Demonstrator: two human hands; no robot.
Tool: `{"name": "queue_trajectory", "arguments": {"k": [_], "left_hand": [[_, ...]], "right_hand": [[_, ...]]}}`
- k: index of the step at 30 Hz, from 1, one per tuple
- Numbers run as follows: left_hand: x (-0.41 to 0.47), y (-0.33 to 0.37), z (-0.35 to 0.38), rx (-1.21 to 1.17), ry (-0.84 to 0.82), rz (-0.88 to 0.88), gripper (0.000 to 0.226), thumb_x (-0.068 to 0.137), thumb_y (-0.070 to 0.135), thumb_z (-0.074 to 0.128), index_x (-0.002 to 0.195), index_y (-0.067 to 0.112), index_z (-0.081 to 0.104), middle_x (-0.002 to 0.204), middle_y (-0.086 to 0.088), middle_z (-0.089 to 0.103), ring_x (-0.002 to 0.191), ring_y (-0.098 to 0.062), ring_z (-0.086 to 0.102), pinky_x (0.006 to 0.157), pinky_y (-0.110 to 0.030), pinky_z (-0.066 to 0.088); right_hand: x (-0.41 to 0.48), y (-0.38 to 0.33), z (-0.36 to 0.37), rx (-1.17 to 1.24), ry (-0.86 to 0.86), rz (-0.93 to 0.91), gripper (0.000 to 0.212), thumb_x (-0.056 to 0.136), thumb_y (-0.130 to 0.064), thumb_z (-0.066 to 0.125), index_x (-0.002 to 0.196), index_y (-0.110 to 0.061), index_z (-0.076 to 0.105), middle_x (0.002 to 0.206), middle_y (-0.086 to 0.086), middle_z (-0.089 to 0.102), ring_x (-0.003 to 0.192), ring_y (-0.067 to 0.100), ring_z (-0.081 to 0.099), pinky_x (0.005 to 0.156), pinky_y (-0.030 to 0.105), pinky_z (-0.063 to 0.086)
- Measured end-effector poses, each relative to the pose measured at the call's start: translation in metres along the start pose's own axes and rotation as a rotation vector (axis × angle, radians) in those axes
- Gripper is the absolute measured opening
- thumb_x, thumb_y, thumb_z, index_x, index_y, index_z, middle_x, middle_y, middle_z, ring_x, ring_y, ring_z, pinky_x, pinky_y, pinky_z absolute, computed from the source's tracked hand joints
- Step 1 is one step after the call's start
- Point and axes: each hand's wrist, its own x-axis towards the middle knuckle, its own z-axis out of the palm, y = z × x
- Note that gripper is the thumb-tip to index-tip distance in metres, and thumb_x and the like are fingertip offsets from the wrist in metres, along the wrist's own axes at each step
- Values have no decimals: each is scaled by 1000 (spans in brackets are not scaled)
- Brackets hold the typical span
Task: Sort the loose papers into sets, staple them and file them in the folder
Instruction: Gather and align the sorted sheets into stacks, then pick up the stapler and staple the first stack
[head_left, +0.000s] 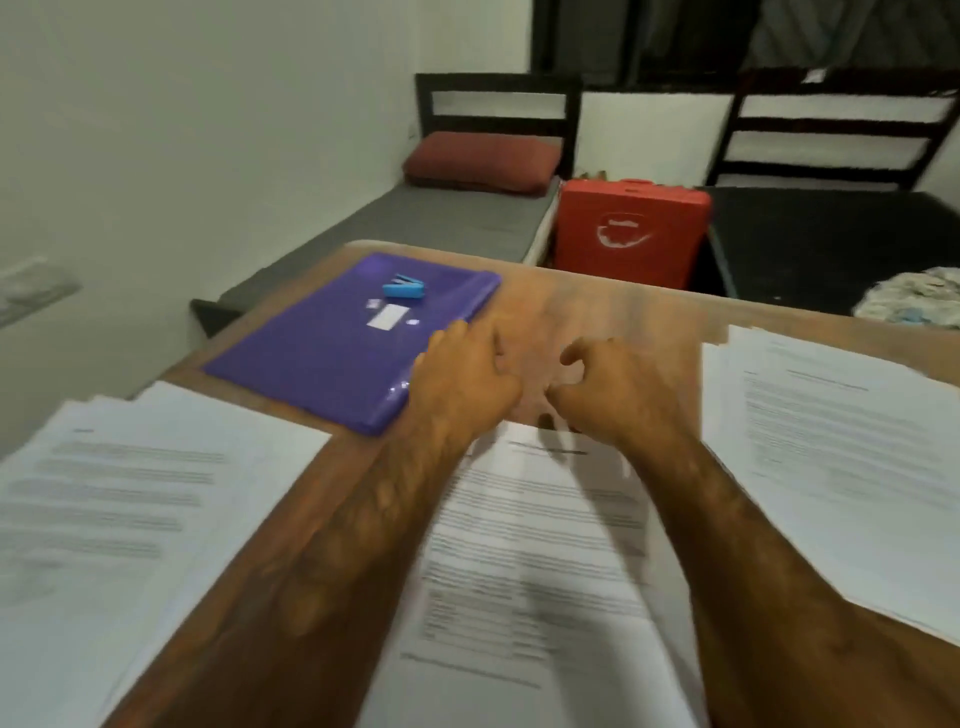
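Observation:
Three piles of printed papers lie on the wooden table (597, 312): a left pile (104, 509), a middle pile (530, 561) and a right pile (841, 457). A purple folder (322, 353) lies at the back left with a small blue stapler (404, 288) on top of it. My left hand (462, 374) hovers at the folder's right edge, fingers loosely curled, holding nothing. My right hand (618, 384) is just above the middle pile's top edge, fingers curled, nothing visibly held. The view is blurred.
Beyond the table's far edge stand a red case (631, 228), a grey bed with a red pillow (480, 161), and a dark bed frame (831, 145). A crumpled cloth (914, 301) lies at the far right.

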Motion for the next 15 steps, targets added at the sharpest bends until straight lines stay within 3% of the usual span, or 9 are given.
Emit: {"name": "queue_trajectory", "arguments": {"k": [2,5,10,15], "left_hand": [[17,-34,-13,12,70,-64,30,94,36,61,119,19,61,127,-8,58,118,-29,54,101,-46,49],[40,-82,-29,34,151,-116,32,97,33,61,126,20,60,135,-7,55,125,-27,50,101,-40,44],[61,-135,-22,25,147,-201,27,99,33,59,123,21,62,132,-5,56,124,-26,47,99,-39,41],[68,-145,-13,100,140,-172,27,96,36,56,118,22,61,129,-4,51,122,-28,43,96,-40,37]], "right_hand": [[18,-26,25,70,13,-62,53,88,-55,68,132,-28,61,127,-3,63,109,17,63,97,43,54],[34,-73,59,154,-66,-237,36,100,-37,63,133,-22,62,115,-4,64,100,0,63,84,21,54],[69,-132,105,20,18,-388,38,95,-33,63,133,-26,63,137,5,60,127,27,53,107,44,46],[117,-167,129,-86,143,-409,39,98,-29,58,136,-22,59,147,8,50,136,33,42,105,49,40]]}}
